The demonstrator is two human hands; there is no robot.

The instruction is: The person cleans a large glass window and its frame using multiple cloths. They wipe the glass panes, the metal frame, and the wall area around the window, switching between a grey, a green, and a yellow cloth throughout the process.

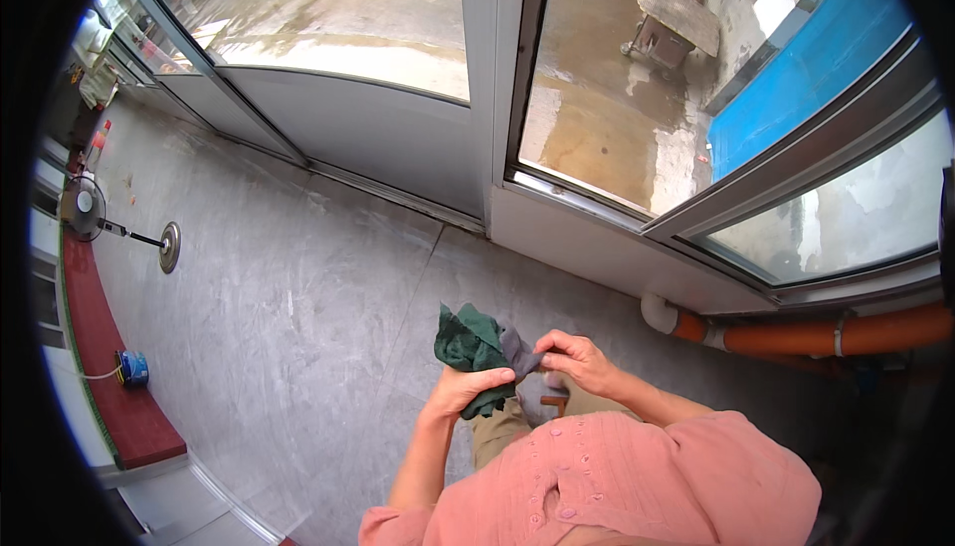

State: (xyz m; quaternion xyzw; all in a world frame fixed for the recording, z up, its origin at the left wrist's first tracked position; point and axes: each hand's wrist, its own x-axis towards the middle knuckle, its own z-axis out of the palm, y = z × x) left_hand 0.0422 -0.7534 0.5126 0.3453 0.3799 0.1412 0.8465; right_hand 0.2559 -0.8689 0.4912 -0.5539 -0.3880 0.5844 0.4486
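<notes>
A crumpled dark green cloth (468,337) is gripped in my left hand (466,387), in front of my body. The thumb lies across it and part of the cloth hangs below the hand. Bunched against its right side is a piece of grey cloth (516,349). My right hand (580,362) pinches the edge of this grey cloth between thumb and fingers. Whether the two cloths are joined, I cannot tell. Both hands are at about waist height above the grey floor (308,327).
A grey-framed glass door (338,98) and a window (617,98) stand ahead. An orange pipe (796,337) runs low on the right. To the left are a pedestal fan (88,203), a dark red ledge (104,347) and a blue cylindrical object (131,369) with a white cord.
</notes>
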